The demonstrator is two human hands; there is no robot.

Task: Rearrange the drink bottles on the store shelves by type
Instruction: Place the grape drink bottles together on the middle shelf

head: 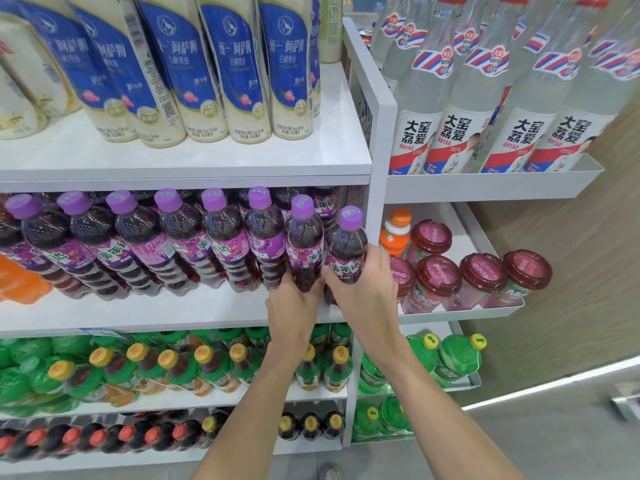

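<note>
A row of purple grape drink bottles with purple caps fills the middle shelf point(166, 315). My left hand point(292, 306) grips the base of the second bottle from the right point(304, 237). My right hand point(363, 289) grips the rightmost purple bottle point(346, 247), which stands against the white shelf upright point(379, 202). Both bottles stand upright at the shelf's right end, side by side. A lone orange bottle point(396, 233) stands on the side rack behind several pink-lidded cups point(440, 271).
Cream and blue milk tea bottles point(228, 81) line the top shelf. Clear glass soda bottles point(460, 133) fill the upper side rack. Below are green-labelled tea bottles with yellow caps point(207, 368) and dark bottles point(156, 438). An orange drink point(20, 282) shows at far left.
</note>
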